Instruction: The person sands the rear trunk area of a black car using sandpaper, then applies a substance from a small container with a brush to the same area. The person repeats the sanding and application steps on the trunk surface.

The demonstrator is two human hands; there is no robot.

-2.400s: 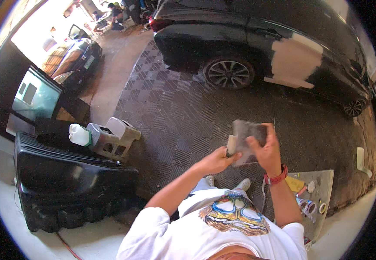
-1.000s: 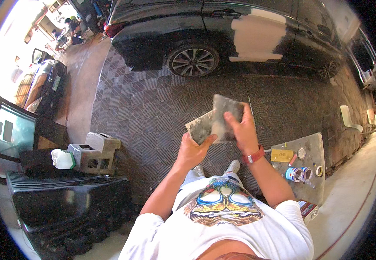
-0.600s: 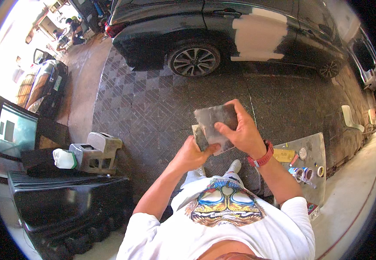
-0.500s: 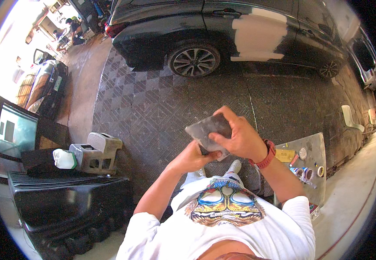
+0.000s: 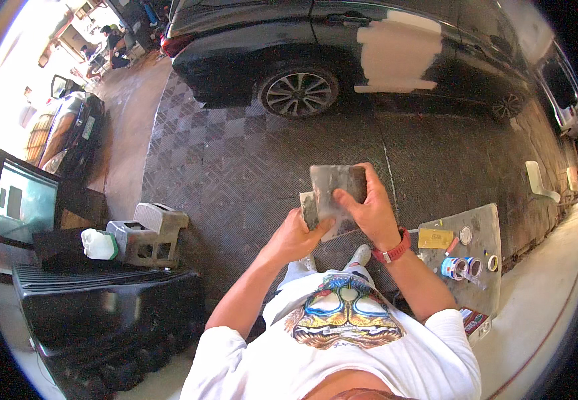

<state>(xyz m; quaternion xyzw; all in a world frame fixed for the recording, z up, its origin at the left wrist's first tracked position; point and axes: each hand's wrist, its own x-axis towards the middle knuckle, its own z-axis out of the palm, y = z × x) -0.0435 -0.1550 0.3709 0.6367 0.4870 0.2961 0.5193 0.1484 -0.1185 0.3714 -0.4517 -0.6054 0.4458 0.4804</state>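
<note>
"Where's the large grey plate [image 5: 334, 180]?"
"Gripped by my right hand [image 5: 372, 208], extending leftward from it, partly covering the smaller plate [image 5: 308, 205] pinched in my left hand [image 5: 292, 237]."

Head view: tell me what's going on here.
A person's right hand holds a gray plate. The left hand grips a second plate, partly hidden behind it; whether the plates touch is unclear. Ahead stands a dark car with a beige patch on its side. Cans sit on a table at right.
</note>
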